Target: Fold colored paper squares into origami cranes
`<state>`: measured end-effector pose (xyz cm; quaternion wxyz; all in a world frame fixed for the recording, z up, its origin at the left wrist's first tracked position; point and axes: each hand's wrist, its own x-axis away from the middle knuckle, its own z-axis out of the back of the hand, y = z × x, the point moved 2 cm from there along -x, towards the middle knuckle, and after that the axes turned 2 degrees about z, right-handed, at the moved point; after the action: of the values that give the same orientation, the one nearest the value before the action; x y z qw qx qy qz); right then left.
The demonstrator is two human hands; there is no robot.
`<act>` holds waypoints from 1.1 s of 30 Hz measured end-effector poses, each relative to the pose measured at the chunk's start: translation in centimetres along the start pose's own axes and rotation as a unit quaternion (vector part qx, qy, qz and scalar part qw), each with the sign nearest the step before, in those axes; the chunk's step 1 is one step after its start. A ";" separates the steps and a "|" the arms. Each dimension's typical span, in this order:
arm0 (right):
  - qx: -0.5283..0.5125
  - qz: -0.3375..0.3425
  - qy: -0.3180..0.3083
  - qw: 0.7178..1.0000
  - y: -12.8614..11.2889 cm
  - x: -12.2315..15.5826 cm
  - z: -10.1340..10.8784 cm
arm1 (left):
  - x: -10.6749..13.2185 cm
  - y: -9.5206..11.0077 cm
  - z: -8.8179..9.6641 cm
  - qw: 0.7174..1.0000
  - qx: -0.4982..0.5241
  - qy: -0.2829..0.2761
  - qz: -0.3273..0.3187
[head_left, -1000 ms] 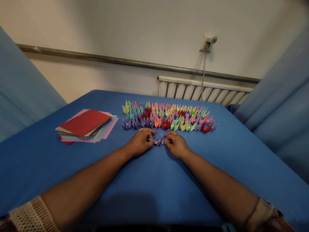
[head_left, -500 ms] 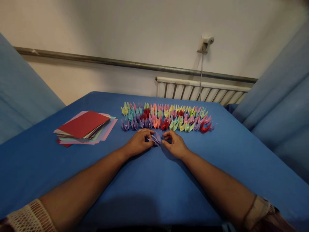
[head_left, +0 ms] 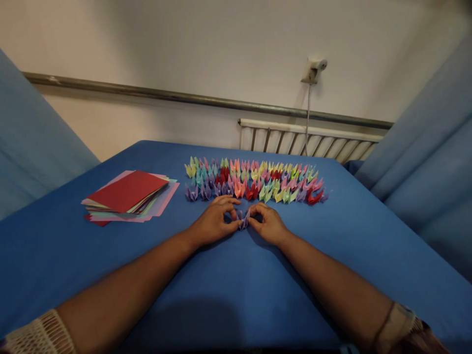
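Observation:
A small purple origami crane [head_left: 243, 221] is upright between my two hands, just above or on the blue cloth. My left hand [head_left: 217, 219] pinches its left side between thumb and fingers. On the other side my right hand [head_left: 268, 223] grips the crane with thumb and forefinger. Just beyond my fingers stand rows of folded paper cranes [head_left: 245, 189] in purple, red, pink, yellow, green and blue. My fingertips hide parts of the held crane.
Left of my hands lies an uneven stack of coloured paper sheets [head_left: 129, 191], red on top. The blue-covered table [head_left: 236, 290] meets a wall with a metal rail [head_left: 177, 98], a radiator [head_left: 295, 137] and a plugged socket [head_left: 312, 70]. Blue curtains [head_left: 435, 157] hang at both sides.
The purple crane has turned more upright and moved slightly nearer to me. My right fingers, apart from it before, now close on it.

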<state>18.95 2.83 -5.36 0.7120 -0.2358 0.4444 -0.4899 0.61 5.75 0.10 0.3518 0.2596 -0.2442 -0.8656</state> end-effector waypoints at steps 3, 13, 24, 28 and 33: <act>-0.020 0.012 -0.005 1.000 0.1 0.0 -0.1 | -0.3 -0.7 0.2 0.989 0.134 0.009 0.065; -0.046 0.052 -0.027 0.997 -0.8 0.1 0.1 | -1.0 -2.7 -0.2 0.917 0.358 -0.075 0.159; -0.040 0.095 -0.051 0.993 -1.9 0.4 0.3 | -1.0 -2.2 -0.3 0.940 0.303 -0.123 0.098; -0.017 0.105 -0.043 0.993 -2.4 0.5 0.4 | -1.1 -1.3 -0.3 0.950 0.282 -0.115 0.074; -0.003 0.096 -0.016 0.995 -2.4 0.4 0.4 | -1.2 -1.2 -0.3 0.952 0.283 -0.080 0.090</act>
<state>18.16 1.46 -3.46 0.7620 -0.2021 0.4553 -0.4138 0.92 7.29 -0.49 0.3199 0.2554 -0.5285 -0.7438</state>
